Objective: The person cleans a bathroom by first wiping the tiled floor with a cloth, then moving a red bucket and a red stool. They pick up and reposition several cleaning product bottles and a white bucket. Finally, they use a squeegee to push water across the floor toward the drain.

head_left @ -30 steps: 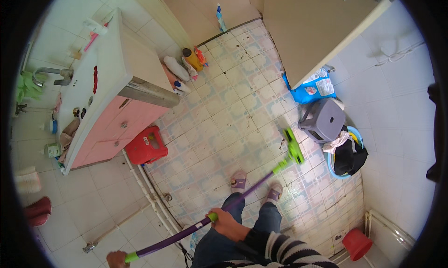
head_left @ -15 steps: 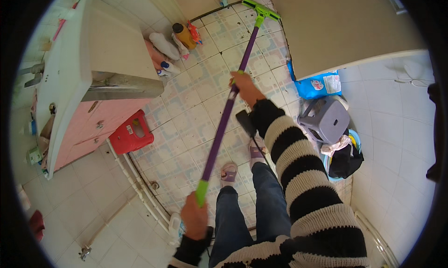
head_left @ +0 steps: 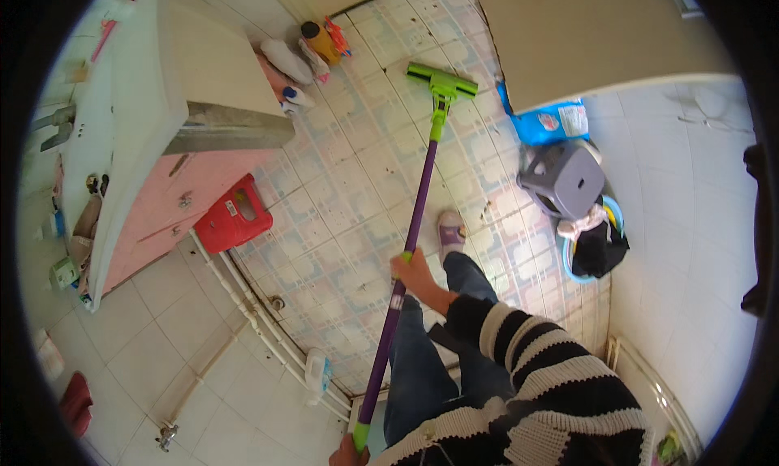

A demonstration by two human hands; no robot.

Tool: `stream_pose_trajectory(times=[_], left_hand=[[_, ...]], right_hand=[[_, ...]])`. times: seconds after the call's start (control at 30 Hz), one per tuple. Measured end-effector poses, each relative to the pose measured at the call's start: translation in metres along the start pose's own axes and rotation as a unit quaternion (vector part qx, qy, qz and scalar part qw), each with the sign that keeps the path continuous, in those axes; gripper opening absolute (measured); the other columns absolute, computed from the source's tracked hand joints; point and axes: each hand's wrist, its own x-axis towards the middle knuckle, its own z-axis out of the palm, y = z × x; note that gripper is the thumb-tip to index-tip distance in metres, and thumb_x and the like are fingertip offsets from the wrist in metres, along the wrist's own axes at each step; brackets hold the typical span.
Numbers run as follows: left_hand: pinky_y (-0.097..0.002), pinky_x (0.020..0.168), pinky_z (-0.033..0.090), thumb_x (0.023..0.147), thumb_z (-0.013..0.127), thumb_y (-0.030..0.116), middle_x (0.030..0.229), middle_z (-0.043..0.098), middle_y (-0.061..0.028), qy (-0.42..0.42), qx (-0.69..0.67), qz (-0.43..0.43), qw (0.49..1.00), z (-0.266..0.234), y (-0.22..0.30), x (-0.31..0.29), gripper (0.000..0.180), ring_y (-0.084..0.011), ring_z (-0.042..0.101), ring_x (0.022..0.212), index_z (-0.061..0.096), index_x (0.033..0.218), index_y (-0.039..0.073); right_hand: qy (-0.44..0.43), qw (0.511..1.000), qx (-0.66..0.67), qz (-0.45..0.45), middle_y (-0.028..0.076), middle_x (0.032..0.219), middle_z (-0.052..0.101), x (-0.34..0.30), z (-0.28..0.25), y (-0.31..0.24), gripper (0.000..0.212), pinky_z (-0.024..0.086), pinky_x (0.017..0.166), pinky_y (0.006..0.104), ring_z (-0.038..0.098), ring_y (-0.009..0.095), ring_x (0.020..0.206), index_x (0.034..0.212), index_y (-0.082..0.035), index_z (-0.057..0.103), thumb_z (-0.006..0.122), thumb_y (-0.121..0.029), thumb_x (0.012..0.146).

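A squeegee with a long purple pole slants across the middle of the view. Its lime-green head rests on the tiled floor, far from my feet. Closed round the pole's green collar at mid-length is my right hand. At the lower edge, my left hand grips the green end of the pole, partly cut off by the frame. Dark specks lie on the patterned tiles around the head. My shoe stands just right of the pole.
To the left, a pink-fronted cabinet overhangs a red plastic stool. Bottles line the far left wall. At right are a grey stool, a blue bag and a basin with dark cloth. Pipes run along the lower left.
The squeegee head has come back from the far wall toward me. Both hands have drawn the pole nearer, still gripping it. One foot has stepped, and my body has shifted.
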Motion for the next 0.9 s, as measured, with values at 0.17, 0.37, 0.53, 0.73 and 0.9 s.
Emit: stream_pose_trajectory(times=[0.17,0.37,0.53,0.73,0.9], left_hand=[[-0.0506,0.065,0.049,0.082,0.067,0.024,0.083,0.063,-0.0201,-0.052,0.022,-0.095,0.994,0.046,-0.142,-0.039,0.05,-0.0427,0.063,0.073,0.044,0.122,0.004],[-0.0496,0.063,0.049,0.081,0.068,0.024,0.08,0.063,-0.0188,-0.034,0.046,-0.025,0.998,0.048,-0.192,-0.008,0.051,-0.0418,0.064,0.072,0.044,0.122,0.006],[-0.0488,0.062,0.049,0.081,0.069,0.024,0.078,0.064,-0.0178,0.08,0.023,0.226,0.971,0.034,-0.126,0.057,0.051,-0.041,0.064,0.071,0.045,0.122,0.007],[-0.0495,0.062,0.048,0.079,0.069,0.025,0.077,0.064,-0.018,0.044,0.051,0.172,0.983,0.001,-0.112,0.073,0.048,-0.0401,0.064,0.07,0.048,0.118,0.008],[-0.0464,0.07,0.05,0.081,0.066,0.039,0.083,0.067,-0.0195,-0.015,0.132,0.006,0.991,0.004,-0.228,0.038,0.053,-0.0411,0.066,0.079,0.049,0.122,0.01]], right_hand=[[-0.125,0.945,0.21,0.218,0.009,0.079,0.059,-0.168,-0.009,-0.033,0.023,0.052,0.064,0.0329,0.062,0.019,0.069,0.099,-0.004,0.047,0.064,-0.012,0.087],[-0.12,0.915,0.258,0.285,0.01,0.075,0.062,-0.188,0.011,-0.027,0.018,0.051,0.059,0.036,0.063,0.021,0.067,0.096,-0.004,0.051,0.065,-0.008,0.084],[-0.029,0.968,0.22,0.12,0.006,0.071,0.058,-0.085,0.003,-0.032,0.013,0.051,0.054,0.0356,0.06,0.019,0.059,0.091,-0.003,0.053,0.063,-0.009,0.085],[-0.006,0.971,0.198,0.133,0.008,0.066,0.057,-0.067,-0.006,-0.048,0.015,0.051,0.05,0.0353,0.06,0.021,0.056,0.085,-0.003,0.055,0.064,-0.015,0.082],[-0.035,0.917,0.327,0.225,0.01,0.076,0.061,-0.18,0.068,0.024,0.03,0.054,0.057,0.0369,0.065,0.022,0.066,0.104,-0.002,0.049,0.068,-0.006,0.082]])
